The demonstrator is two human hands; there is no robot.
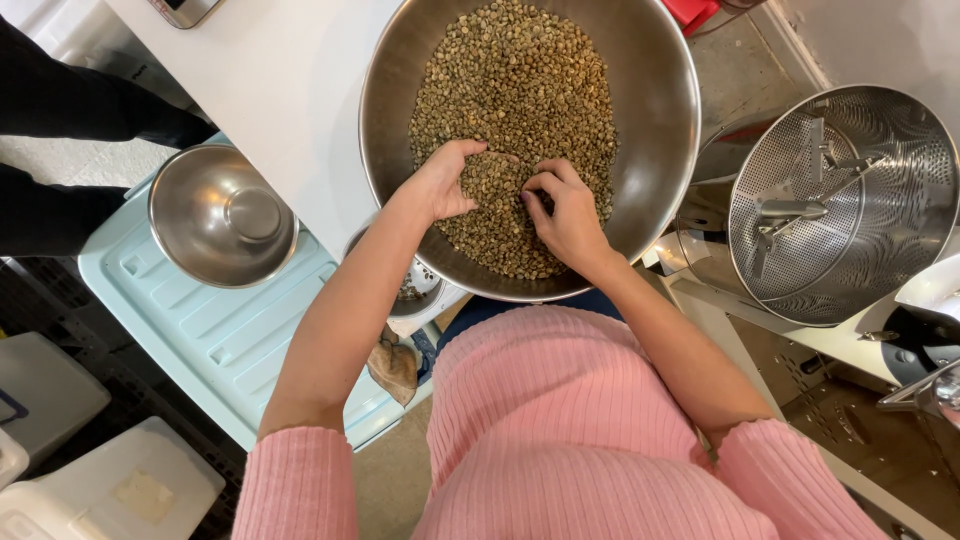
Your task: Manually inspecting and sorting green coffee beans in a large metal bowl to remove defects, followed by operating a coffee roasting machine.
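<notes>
A large steel bowl [660, 90] sits before me, filled with pale green-brown beans [520, 80]. My left hand [445, 180] is cupped, palm toward the middle, with a heap of beans resting against it. My right hand [565, 210] is beside it, fingers curled and pinching at the beans between the two hands. Both hands are inside the bowl near its front rim. My pink ribbed sleeves reach down from the bottom of the view.
A smaller empty steel bowl [220, 215] rests on a light blue lid [230, 340] at the left. A perforated metal drum with stirring arms [840, 200] stands at the right. Another person's dark-clothed legs [60, 110] are at the far left. White containers [100, 490] lie bottom left.
</notes>
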